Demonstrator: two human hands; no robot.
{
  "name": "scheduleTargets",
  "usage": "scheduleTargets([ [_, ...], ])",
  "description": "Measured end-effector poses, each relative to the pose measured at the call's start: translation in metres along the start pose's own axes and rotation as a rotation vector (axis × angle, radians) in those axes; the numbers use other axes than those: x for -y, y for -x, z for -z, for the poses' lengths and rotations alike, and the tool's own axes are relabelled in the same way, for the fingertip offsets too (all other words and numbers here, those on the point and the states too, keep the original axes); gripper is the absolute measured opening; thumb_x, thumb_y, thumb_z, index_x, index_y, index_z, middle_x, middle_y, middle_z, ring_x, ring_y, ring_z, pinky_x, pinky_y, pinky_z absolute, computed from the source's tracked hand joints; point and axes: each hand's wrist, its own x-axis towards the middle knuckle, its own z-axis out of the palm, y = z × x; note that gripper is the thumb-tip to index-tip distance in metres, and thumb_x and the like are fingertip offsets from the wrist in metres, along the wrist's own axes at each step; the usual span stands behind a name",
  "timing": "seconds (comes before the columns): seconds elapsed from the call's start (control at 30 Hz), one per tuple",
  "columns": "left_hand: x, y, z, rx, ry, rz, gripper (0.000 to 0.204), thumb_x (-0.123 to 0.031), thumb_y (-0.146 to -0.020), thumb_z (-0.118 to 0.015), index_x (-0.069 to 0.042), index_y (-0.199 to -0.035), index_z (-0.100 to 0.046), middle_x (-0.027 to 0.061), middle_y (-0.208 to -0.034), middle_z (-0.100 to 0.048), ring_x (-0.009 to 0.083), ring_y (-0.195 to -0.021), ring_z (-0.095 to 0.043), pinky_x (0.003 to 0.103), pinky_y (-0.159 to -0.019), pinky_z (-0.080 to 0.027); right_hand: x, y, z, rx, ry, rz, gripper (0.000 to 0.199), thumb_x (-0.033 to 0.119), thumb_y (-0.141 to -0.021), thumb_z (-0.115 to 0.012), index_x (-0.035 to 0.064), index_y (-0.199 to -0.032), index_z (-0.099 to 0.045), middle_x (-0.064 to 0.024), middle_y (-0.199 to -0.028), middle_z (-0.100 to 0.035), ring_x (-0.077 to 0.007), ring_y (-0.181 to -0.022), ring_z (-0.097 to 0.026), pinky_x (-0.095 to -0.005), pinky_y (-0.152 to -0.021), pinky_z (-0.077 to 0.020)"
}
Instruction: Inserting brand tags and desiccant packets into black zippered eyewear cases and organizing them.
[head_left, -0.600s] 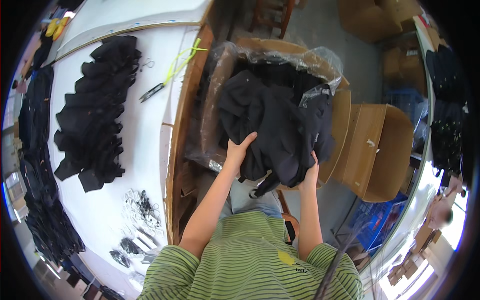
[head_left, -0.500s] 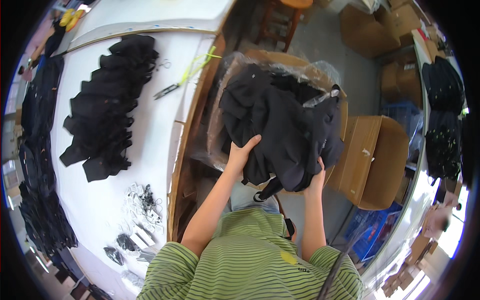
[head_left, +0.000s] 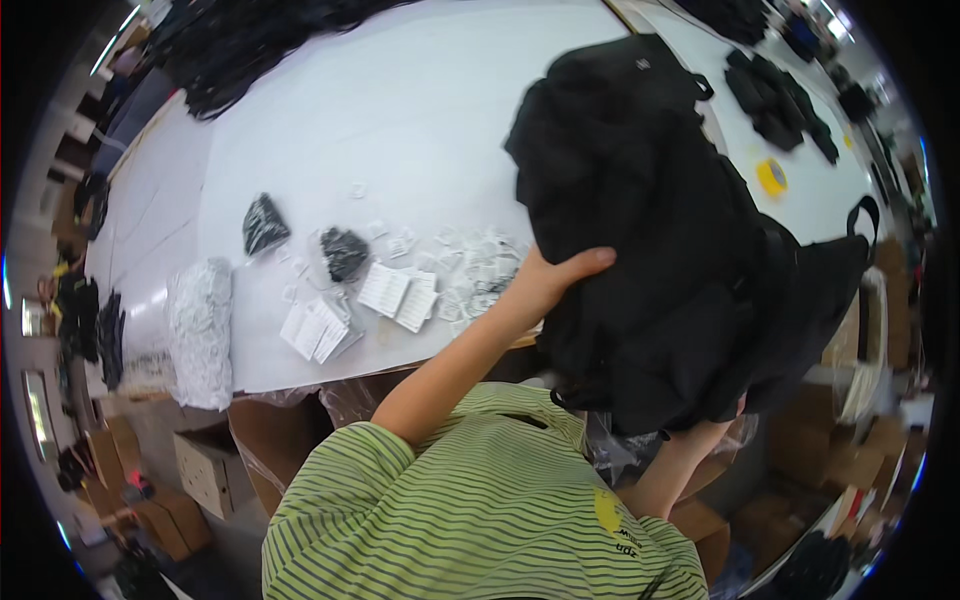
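A large bundle of black fabric, apparently soft bags (head_left: 640,190), is held up over the table's front edge on the right. It has a small pale mark near its top and a strap loop (head_left: 866,212) at its right end. My left hand (head_left: 560,280) grips the bundle's left side, thumb on top and fingers hidden beneath the cloth. Under the lower edge, my right hand (head_left: 705,432) supports it, its fingers mostly covered by the fabric. Whether the bundle is one piece or more I cannot tell.
On the white table (head_left: 380,120) lie many small white tags (head_left: 475,265), printed cards (head_left: 398,295), small black packets (head_left: 265,225) and a clear plastic bag of white pieces (head_left: 200,330). Black goods (head_left: 250,45) line the far side. Yellow tape (head_left: 771,177) lies right; cardboard boxes (head_left: 205,470) stand below.
I have turned left from the open carton to the table. The black bundle has been lifted out from over the carton and carried along in both hands.
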Motion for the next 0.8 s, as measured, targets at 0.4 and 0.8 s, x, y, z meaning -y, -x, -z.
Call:
scheduleTargets([
  [0.4,-0.129,-0.022,0.358,-0.555,0.189,-0.367,0.067,-0.026,-0.079,-0.072,0.003,-0.131,-0.041,0.0133,-0.124,-0.054,0.0226,-0.11,-0.055,0.032,-0.092,-0.047,-0.235,0.077,-0.332,0.993,0.255,-0.238,0.042,0.022,-0.079,-0.073,-0.0045,-0.109,-0.061,-0.0082,-0.105,-0.064,-0.0159,-0.093,-0.059,-0.0275,-0.084,-0.0452],
  [0.8,-0.065,-0.066,0.54,-0.991,-0.982,0.226,0.096,-0.061,-0.07,-0.07,0.012,-0.128,-0.044,0.0328,-0.125,-0.05,0.0401,-0.12,-0.049,0.041,-0.102,-0.038,-0.432,-0.015,-0.36,0.834,1.36,-0.047,0.107,0.08,-0.069,-0.05,-0.0016,-0.136,-0.037,-0.0255,-0.136,-0.043,-0.0413,-0.131,-0.033,-0.053,-0.107,-0.0242],
])
